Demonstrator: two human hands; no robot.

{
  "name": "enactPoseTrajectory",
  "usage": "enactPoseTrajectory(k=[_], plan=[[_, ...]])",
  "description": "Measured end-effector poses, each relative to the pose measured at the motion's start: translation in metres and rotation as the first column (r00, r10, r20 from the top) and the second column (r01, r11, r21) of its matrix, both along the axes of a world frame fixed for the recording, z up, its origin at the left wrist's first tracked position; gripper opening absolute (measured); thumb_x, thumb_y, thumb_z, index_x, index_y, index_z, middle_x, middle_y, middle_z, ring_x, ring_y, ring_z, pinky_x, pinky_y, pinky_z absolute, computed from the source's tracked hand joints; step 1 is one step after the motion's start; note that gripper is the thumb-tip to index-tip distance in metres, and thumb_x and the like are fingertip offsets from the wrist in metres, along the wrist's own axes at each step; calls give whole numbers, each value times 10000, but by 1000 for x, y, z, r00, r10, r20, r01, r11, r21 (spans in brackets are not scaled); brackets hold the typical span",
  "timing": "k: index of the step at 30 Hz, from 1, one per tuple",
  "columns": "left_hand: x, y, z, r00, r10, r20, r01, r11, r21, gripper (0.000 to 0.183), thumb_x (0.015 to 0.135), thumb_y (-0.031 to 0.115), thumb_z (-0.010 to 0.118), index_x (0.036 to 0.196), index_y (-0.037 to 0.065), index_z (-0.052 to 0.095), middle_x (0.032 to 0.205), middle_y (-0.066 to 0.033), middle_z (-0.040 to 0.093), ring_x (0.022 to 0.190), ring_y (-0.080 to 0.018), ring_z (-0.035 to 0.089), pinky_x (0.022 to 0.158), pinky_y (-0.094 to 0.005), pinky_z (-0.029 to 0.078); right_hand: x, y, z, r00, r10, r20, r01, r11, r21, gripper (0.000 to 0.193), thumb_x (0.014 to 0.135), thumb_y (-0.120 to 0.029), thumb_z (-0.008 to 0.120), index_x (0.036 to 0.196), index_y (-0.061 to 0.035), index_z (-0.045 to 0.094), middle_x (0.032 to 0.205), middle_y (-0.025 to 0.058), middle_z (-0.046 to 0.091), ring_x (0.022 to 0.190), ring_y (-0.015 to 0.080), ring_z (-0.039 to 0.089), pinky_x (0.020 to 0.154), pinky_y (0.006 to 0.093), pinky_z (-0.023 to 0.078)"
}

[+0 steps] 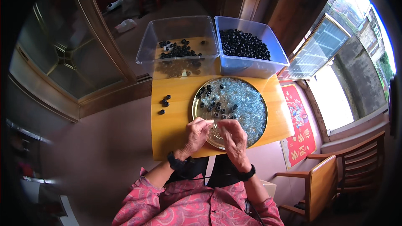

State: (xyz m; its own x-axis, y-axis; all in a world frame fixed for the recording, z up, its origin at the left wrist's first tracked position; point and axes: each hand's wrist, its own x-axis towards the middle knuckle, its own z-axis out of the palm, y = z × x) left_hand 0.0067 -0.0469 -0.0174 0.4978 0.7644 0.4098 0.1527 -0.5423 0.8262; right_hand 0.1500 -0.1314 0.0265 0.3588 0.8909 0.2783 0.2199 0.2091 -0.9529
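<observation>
My left hand is over the near left part of a round metal tray, its thumb and fingers pinched on something too small to make out. Close beside it, my right hand has bent fingers brought together, and whatever they hold is hidden. The fingertips of both hands nearly meet. Small shiny clear-blue pieces cover much of the tray, mostly its right side. Several black bead-like pieces lie scattered on the tray's left half, just beyond my fingertips.
The tray stands on a yellow wooden table. Several loose black pieces lie left of it. Behind are a clear plastic bin with some black pieces and a bluish bin holding many more. A wooden chair stands at right.
</observation>
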Motion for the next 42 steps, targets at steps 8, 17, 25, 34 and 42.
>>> enactPoseTrajectory(k=[8, 17, 25, 34, 42], plan=[[-19, 11, 46, 986, -3, 168, 89, 856, -509, 202, 985, 118, 588, 1132, 22, 687, 805, -32, 632, 624, -68, 612, 594, -208, 519, -2, -86, 110, 243, 970, -27, -950, 243, 195, 117, 892, -29, 660, 1007, -10, 669, 938, 130, 671, 874, 287, 656, 748, 377, 515], [-13, 91, 121, 940, 255, 225, -125, 874, -470, 234, 948, 143, 647, 1087, -42, 682, 746, -40, 658, 566, -70, 601, 522, -203, 525, -12, -111, 116, 150, 988, -37, -946, 154, 284, 120, 933, -133, 624, 968, -21, 649, 904, 133, 624, 807, 292, 623, 691, 396, 483], [18, 175, 112, 814, 465, 349, -332, 864, -378, 393, 937, 203, 668, 1196, -82, 594, 769, -73, 672, 600, -111, 632, 550, -245, 547, -14, -117, 118, 105, 989, -106, -919, 137, 369, 213, 973, -236, 589, 929, -32, 630, 871, 137, 577, 740, 297, 589, 633, 414, 452], [35, 111, 31, 952, 285, -110, -272, 955, 118, 72, 812, 93, 712, 826, 23, 713, 787, -167, 665, 723, -351, 653, 674, -417, 526, -16, -111, 123, 37, 989, -142, -909, 93, 407, 187, 1006, -123, 523, 884, -2, 597, 785, 131, 538, 695, 331, 555, 607, 431, 429], [52, 105, 17, 927, 199, -319, -125, 963, 238, 74, 814, 76, 664, 835, 48, 729, 847, -152, 643, 850, -334, 640, 760, -421, 516, -17, -107, 101, -283, 954, -103, -869, -210, 449, 182, 1004, -126, 526, 899, 2, 602, 795, 143, 553, 716, 341, 566, 622, 435, 437]])
